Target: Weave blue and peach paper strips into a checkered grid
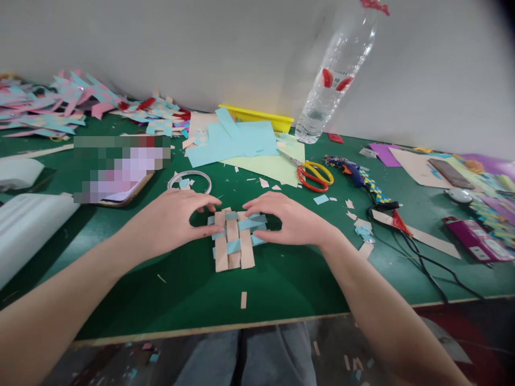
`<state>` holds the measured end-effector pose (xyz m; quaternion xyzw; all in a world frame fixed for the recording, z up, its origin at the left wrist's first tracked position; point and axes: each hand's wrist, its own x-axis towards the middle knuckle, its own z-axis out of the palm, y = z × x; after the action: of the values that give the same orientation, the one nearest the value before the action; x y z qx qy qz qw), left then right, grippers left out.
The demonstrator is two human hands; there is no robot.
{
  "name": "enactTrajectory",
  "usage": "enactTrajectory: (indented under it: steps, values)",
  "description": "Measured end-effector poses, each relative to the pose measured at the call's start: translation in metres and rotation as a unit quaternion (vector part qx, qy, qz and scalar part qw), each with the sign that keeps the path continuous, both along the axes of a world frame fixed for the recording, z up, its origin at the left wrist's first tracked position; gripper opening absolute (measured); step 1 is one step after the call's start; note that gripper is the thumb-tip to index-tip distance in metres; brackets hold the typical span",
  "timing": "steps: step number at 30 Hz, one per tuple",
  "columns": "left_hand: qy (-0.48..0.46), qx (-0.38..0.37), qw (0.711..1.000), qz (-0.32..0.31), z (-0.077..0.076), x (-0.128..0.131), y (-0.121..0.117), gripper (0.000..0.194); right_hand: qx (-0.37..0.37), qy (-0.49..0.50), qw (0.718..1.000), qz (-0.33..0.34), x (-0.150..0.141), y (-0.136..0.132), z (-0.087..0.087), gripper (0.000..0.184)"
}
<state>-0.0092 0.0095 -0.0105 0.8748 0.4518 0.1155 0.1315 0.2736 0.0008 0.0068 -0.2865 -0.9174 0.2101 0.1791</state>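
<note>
A small weave of paper strips [234, 247] lies flat on the green table in front of me, beige strips running lengthwise and light blue ones crossing them. My left hand [171, 219] curls at its left side, with the thumb on the left beige strip and the fingertips by the top edge. From the right, my right hand [287, 217] grips the weave, thumb on a blue strip end and fingers near the upper right corner. Parts of the blue ends are hidden under the fingers. A loose beige paper piece [243, 300] lies nearer the table edge.
Behind the hands are a tape ring [206, 181], blue paper sheets [249, 139], scissors [311, 174] and a tilted water bottle [338, 75]. A phone [124, 179] lies left. Cables [418, 257] and a purple box [477, 240] lie right. Paper scraps are scattered about.
</note>
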Motion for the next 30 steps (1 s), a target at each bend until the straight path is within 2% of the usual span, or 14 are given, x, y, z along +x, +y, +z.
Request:
enactTrajectory:
  steps: [4,7,13,17,22,26,30]
  values:
    - [-0.008,-0.001,1.0,0.027,0.0,0.0,0.001,0.06,-0.002,0.019,1.0,0.022,-0.003,-0.002,0.0,0.026]
    - [-0.015,0.013,1.0,0.02,-0.003,0.0,0.002,0.058,0.007,0.021,0.999,0.03,-0.009,-0.006,-0.003,0.027]
    - [-0.027,0.04,0.997,-0.069,-0.007,0.008,-0.002,0.054,0.058,-0.046,0.997,0.035,-0.015,-0.009,-0.009,0.028]
    - [-0.035,0.037,0.995,-0.09,-0.006,0.015,-0.008,0.054,0.058,-0.041,0.997,0.017,-0.01,-0.008,-0.004,0.027]
    - [-0.024,0.062,0.984,-0.163,-0.007,0.016,-0.01,0.041,0.052,-0.031,0.998,-0.009,-0.003,-0.006,0.004,0.025]
    - [-0.026,0.059,0.976,-0.208,-0.01,0.018,-0.012,0.042,0.03,-0.058,0.998,-0.005,0.002,-0.004,0.004,0.027]
    - [-0.037,0.06,0.974,-0.217,-0.013,0.025,-0.016,0.039,-0.01,-0.053,0.998,-0.019,0.008,-0.002,0.009,0.032]
